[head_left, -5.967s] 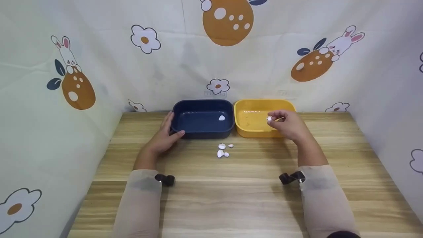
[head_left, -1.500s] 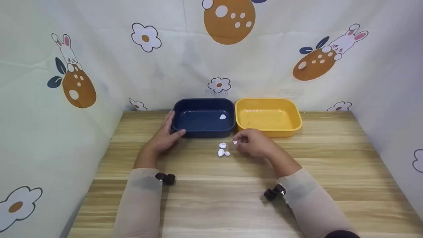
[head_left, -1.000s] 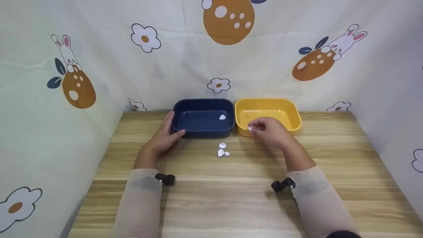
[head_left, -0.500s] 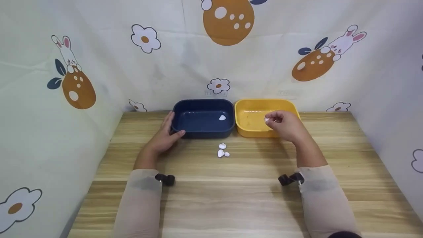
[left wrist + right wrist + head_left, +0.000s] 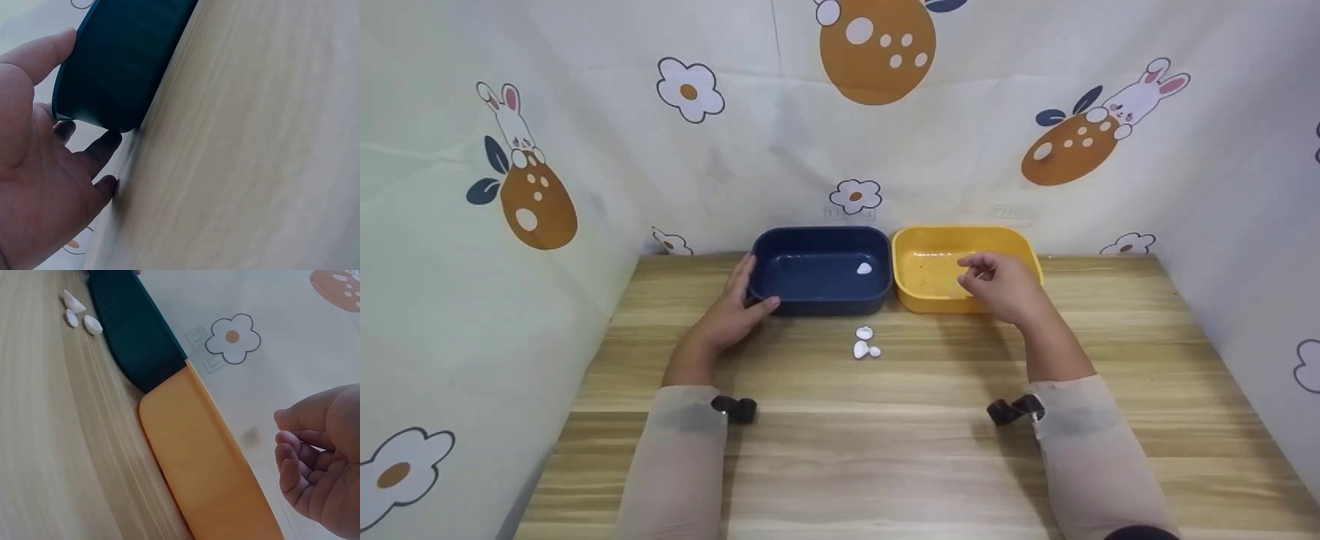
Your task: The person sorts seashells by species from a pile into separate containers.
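My left hand [image 5: 731,311] rests against the left end of the dark blue bin [image 5: 821,307], thumb at its front rim, fingers along the side. The left wrist view shows these fingers [image 5: 101,152] fairly straight. Over the yellow bin [image 5: 930,304] hovers my right hand [image 5: 1009,289], thumb and index tip slightly apart. Nothing shows between its loosely bent fingers [image 5: 289,475] in the right wrist view. One white seashell [image 5: 864,268] lies inside the blue bin. Three others, such as the ridged seashell [image 5: 73,302], lie on the table before the bins.
Both bins stand side by side at the back of the wooden table [image 5: 855,450], close to a patterned cloth wall [image 5: 765,150]. A blurred greyish spot [image 5: 251,435] shows beside the right fingers in the right wrist view.
My right hand picked a small seashell from the table, carried it right over the yellow bin, and has parted its fingertips; the seashell is gone from them. My left hand stayed put.
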### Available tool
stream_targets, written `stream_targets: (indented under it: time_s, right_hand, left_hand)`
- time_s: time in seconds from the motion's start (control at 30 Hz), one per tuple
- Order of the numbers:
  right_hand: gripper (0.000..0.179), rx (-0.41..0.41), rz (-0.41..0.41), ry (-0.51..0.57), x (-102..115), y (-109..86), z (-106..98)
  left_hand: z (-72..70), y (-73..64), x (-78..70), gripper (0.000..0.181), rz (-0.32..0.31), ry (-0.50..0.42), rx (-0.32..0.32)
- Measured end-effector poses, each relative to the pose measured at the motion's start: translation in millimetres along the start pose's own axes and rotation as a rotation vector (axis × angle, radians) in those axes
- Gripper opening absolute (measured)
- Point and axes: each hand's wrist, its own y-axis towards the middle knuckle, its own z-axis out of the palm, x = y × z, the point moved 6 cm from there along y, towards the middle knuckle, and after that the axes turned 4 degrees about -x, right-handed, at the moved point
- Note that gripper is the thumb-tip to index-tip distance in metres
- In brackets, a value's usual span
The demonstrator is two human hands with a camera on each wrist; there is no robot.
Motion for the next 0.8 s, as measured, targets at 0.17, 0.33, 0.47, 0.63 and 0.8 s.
stream_targets:
  time_s: [0.17, 0.33, 0.47, 0.63, 0.8]
  right_hand:
    - [0.027, 0.015, -0.064, -0.017, 9.7, -3.0, 18.7]
    - [0.026, 0.068, -0.095, 0.008, 23.9, -10.9, 45.1]
    - [0.025, 0.112, -0.121, 0.033, 33.8, -18.3, 64.4]
    - [0.024, 0.162, -0.169, 0.041, 41.6, -25.5, 82.2]
    - [0.024, 0.181, -0.178, 0.041, 46.2, -28.8, 90.4]
  left_hand:
    - [0.8, -0.5, 0.9, 0.099, 0.011, -0.044, 0.013]
    - [1.0, -0.5, 1.0, 0.100, 0.010, -0.051, 0.018]
    - [1.2, 0.2, 1.5, 0.100, 0.009, -0.043, 0.012]
    - [1.3, 0.5, 1.1, 0.100, 0.008, -0.031, 0.012]
    - [0.4, -0.1, 0.9, 0.097, 0.001, -0.030, 0.008]
